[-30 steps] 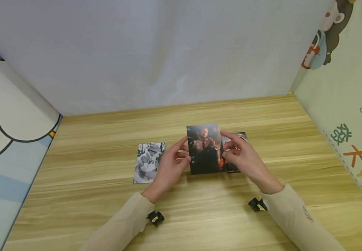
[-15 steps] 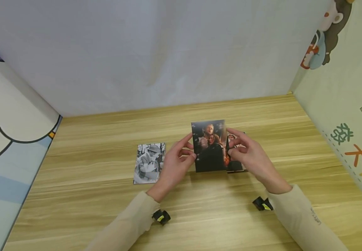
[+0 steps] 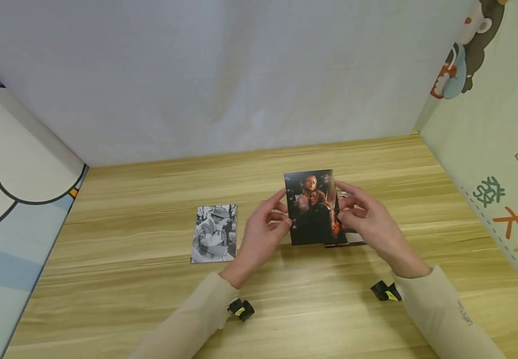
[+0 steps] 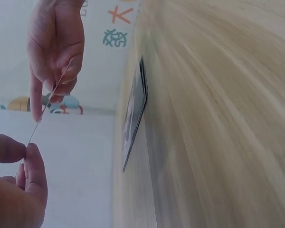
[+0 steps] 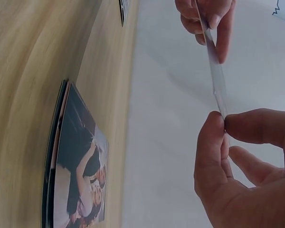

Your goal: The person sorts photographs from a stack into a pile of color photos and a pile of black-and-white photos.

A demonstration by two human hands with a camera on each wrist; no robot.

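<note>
— Above the table (image 3: 151, 294), right of centre: a colour photo (image 3: 310, 207) is held upright, each side edge pinched by the left hand (image 3: 263, 234) and the right hand (image 3: 369, 224).

— Why edges only?

— Probably so the print is kept clean. A small stack (image 3: 353, 239) lies beneath; a black-and-white photo (image 3: 214, 233) was laid apart.

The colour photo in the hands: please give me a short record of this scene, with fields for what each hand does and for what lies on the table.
held thing: colour photo, lifted off the table
left hand: pinches the photo's left edge
right hand: pinches the photo's right edge
under the right hand: small stack of photos lying flat
further left: black-and-white photo, flat, apart from the hands
surface: wooden table
</note>
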